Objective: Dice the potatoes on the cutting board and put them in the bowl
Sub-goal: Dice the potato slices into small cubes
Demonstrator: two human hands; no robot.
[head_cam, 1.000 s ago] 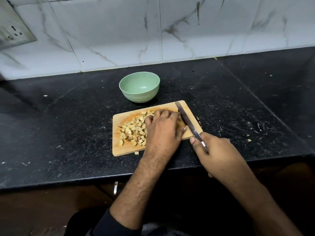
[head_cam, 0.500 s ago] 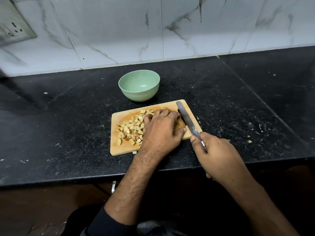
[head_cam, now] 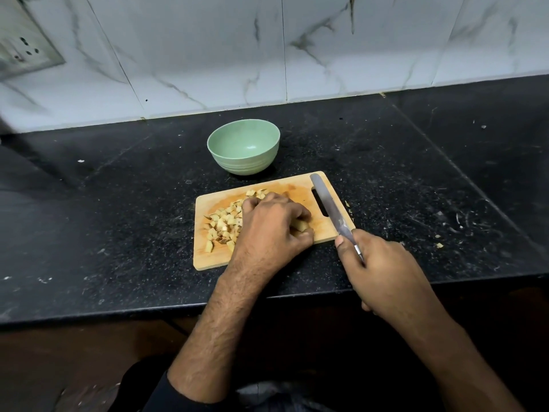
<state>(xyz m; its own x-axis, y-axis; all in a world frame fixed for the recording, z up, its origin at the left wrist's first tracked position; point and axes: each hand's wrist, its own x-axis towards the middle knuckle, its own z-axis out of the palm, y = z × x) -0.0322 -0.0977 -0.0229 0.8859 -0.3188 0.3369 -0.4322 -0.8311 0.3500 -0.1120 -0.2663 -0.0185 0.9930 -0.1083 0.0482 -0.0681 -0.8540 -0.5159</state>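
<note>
A pile of diced potato cubes [head_cam: 224, 224] lies on the left half of the wooden cutting board [head_cam: 208, 260], and 1 uncut potato piece [head_cam: 300, 225] sits just right of the pile, near the board's middle. The left hand [head_cam: 271, 230] rests over that piece with its fingers curled down around it, the thumb tucked against its near side, so most of it is hidden. The right hand [head_cam: 383, 272] grips the handle of a knife [head_cam: 329, 208], fingers wrapped round it; the blade lies slanted over the board's right end, crossing the handle slot, apart from the potato piece. The board rests on a black speckled countertop [head_cam: 118, 233], close to its front edge. A pale green bowl [head_cam: 243, 147] stands upright just behind the board, with nothing visible inside it. A few small scraps [head_cam: 439, 245] lie on the counter to the right. White marble-look wall tiles [head_cam: 208, 55] rise behind, with a switch plate [head_cam: 23, 52] at the upper left.
</note>
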